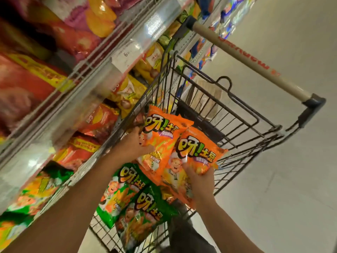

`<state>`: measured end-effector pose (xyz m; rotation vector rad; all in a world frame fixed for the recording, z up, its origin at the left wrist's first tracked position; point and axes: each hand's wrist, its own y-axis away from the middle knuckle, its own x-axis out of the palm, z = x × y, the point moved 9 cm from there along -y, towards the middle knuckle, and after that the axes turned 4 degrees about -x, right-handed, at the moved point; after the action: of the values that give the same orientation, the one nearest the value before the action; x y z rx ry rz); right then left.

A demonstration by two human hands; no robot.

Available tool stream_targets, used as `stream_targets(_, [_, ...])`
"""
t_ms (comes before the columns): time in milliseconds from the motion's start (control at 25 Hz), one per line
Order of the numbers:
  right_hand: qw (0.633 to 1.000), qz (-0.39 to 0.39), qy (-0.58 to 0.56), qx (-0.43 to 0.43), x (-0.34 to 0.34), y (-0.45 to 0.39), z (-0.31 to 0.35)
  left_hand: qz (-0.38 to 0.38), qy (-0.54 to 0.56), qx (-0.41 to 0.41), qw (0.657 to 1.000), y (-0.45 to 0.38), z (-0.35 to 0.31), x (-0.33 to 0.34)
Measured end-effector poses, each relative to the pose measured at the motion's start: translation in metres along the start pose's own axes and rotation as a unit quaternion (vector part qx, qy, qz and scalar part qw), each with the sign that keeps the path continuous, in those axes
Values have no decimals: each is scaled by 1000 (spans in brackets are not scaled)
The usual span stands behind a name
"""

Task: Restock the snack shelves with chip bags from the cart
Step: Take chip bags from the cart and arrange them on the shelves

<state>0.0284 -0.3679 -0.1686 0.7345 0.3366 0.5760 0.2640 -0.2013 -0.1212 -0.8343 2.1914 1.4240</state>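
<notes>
A: Readable print? The orange bags carry bold yellow-and-white lettering, "呀!土豆", over a cartoon chef. The two green bags (pixel 131 196) below show the same logo. The cart handle (pixel 249 59) has red letters, too blurred to read; a shelf price tag (pixel 125 55) shows a "6", the rest illegible.

B: Bag condition: glossy, puffed, sealed. Location: both orange bags are above the wire cart (pixel 218 114), which stands just beside the snack shelves (pixel 76 99). The green bags lie in the basket.

A: Left hand (pixel 135 143): fingers curled on the edge of the upper orange bag (pixel 160 136), gripping it.

B: Right hand (pixel 198 181): fingers wrapped round the bottom of the lower orange bag (pixel 197 154), thumb on its front. The two bags overlap.
</notes>
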Motion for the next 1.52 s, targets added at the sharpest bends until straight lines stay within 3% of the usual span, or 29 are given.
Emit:
stream_targets(120, [994,71,-24,-74,-2,40,17,-66,82,46,993,65,22,-16])
stream_targets(320, [958,140,45,-246,-13,143,33,-139,155,198,958,208,53,-14])
stream_targets(440, [934,175,81,-301,-17,205,20,-90,292,140,942,271,106,12])
stream_targets(520, [916,211,105,-324,-11,250,10,-100,353,82,927,307,151,26])
stream_targets(640, [871,296,120,-374,11,310,6,-133,412,65,899,369,197,28])
stream_targets(760, [831,360,151,-396,37,361,-8,-188,480,81,853,443,240,31])
stream_targets(880, [794,416,179,-407,64,398,-25,-282,570,86,767,511,288,40])
stream_targets(1080, [699,547,230,-399,101,476,-80,-424,599,54,677,617,353,85])
stream_targets(1320, [668,610,244,-349,108,543,-127,-524,593,7,611,728,399,131])
stream_targets(1520, [639,643,260,-332,123,580,-160,-554,584,-5,593,780,422,150])
